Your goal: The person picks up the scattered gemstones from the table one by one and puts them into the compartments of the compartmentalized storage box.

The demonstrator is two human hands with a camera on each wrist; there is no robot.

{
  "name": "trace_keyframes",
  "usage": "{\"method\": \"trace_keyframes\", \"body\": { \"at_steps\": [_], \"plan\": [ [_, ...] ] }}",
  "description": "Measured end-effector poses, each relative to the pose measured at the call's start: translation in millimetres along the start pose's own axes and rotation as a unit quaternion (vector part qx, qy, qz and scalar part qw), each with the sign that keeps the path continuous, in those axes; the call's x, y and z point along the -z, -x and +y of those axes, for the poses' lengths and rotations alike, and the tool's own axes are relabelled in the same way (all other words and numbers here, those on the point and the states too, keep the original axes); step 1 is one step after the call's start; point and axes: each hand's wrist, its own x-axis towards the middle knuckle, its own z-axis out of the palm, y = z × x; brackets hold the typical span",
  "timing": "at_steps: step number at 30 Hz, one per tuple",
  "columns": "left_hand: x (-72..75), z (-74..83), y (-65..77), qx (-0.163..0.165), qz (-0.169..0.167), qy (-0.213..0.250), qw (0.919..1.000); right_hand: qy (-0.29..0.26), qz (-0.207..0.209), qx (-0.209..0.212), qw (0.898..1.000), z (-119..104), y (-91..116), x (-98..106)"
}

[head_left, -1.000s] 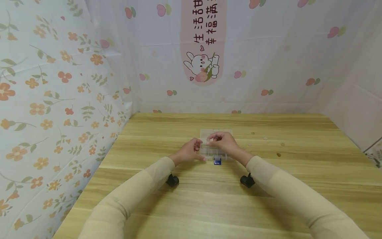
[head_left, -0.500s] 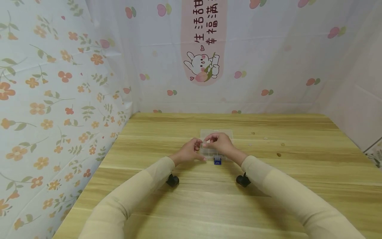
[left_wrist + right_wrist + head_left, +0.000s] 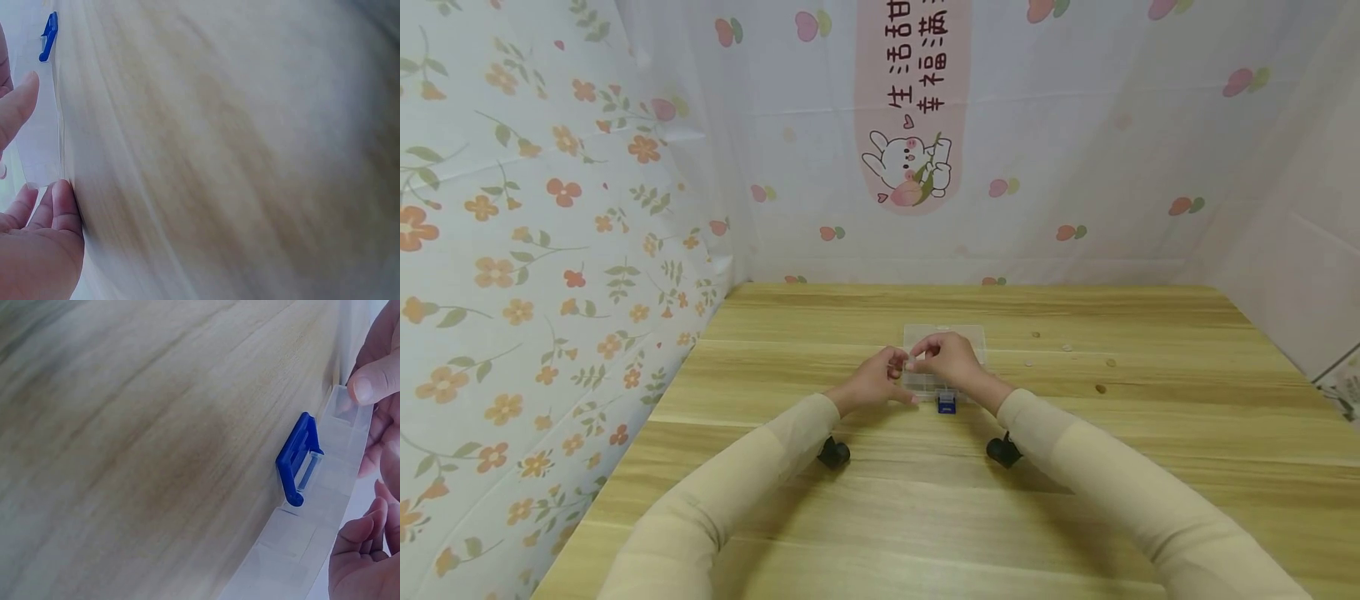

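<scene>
A clear plastic compartment box with a blue latch at its front lies on the table, its lid laid open behind. My left hand grips the box's left end. In the right wrist view the left thumb rests on the box's corner, and in the left wrist view its fingers bend at that end. Over the left compartments, my right hand has thumb and fingertips brought together on what looks like a small pale piece, mostly hidden by the fingers. The two hands' fingertips are close together.
Several small pieces lie to the right of the box: a dark brown one, a tan one and a pale one among them. The wooden table meets a patterned cloth at the back.
My right hand has moved left over the box, toward the left hand's fingertips, its thumb and fingers still together. The left hand and the box have stayed in place.
</scene>
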Motion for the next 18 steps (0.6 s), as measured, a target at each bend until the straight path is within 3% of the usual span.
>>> {"method": "trace_keyframes", "body": {
  "at_steps": [18],
  "plan": [
    [-0.4, 1.3, 0.2, 0.004, 0.005, -0.01, 0.9999, 0.046, -0.007, 0.021, 0.999, 0.4, 0.2, 1.2]
  ]
}}
